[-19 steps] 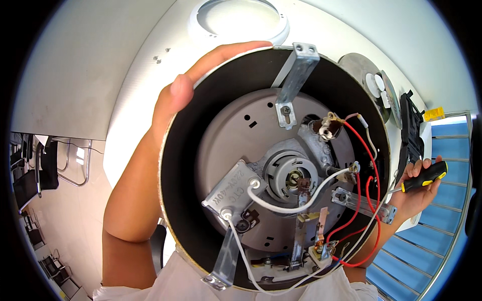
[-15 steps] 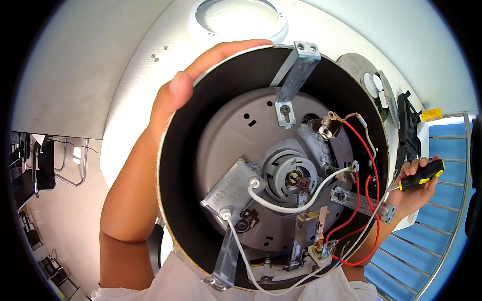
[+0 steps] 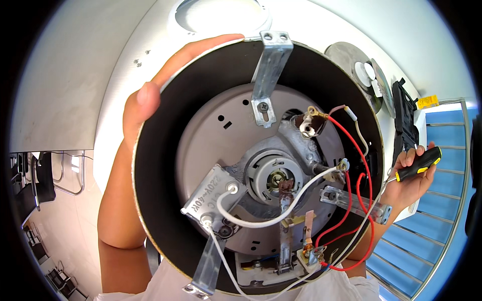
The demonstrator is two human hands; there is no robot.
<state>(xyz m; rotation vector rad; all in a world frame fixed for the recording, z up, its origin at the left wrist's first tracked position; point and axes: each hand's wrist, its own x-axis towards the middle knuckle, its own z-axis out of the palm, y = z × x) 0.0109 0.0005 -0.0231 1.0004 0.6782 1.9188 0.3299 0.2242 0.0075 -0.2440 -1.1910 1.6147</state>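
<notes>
An upturned rice cooker shell (image 3: 150, 200), dark inside, stands before me with its wiring exposed. My left hand (image 3: 143, 103) is closed around its upper left rim, thumb in front and fingers along the outer wall. Inside sits the grey heating plate (image 3: 201, 145), with metal bracket legs (image 3: 273, 75), red wires (image 3: 370, 200) and white wires (image 3: 271, 223). At the right of the shell, my right hand (image 3: 401, 188) is wrapped round a black and yellow screwdriver (image 3: 420, 164). Its shaft points toward the shell's right rim; I cannot tell whether the tip touches anything.
A white ring (image 3: 175, 20) lies on the white table (image 3: 125, 90) beyond the shell, with small screws (image 3: 138, 62) to its left. Round metal discs (image 3: 344, 52) and a black tool case (image 3: 404, 113) lie at the right. A metal railing (image 3: 452, 203) stands beyond the table's right edge.
The shell and my left hand sit farther left in the view, and the table things have shifted left too. My right hand still holds the screwdriver, slightly higher and farther left.
</notes>
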